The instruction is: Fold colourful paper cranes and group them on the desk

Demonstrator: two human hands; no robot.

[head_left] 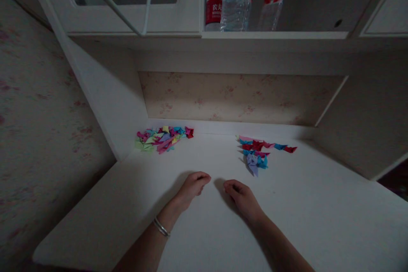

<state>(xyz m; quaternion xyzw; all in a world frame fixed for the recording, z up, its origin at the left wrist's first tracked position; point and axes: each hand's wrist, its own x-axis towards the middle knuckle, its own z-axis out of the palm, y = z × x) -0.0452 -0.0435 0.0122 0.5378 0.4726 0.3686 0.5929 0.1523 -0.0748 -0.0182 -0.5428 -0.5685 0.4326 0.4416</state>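
Note:
My left hand [193, 185] rests near the middle of the white desk [204, 233], its fingers curled closed with nothing showing in them. A small gap away, my right hand [244, 197] is also loosely closed, thumb against fingers, and no object shows there. Beyond my left hand lies a heap of folded coloured papers [165, 138], in pink, green, blue, yellow and red. Past my right hand sits a looser group of folded papers [256, 145], red, blue and pink. At its near end are a lilac folded paper [252, 163] and a blue one [262, 162].
Above the desk hangs a shelf [274, 35] holding clear plastic bottles [236, 6] with red labels. A white cable [106, 0] dangles in front of the cabinet door. Side panels [105, 93] close in the desk at left and right.

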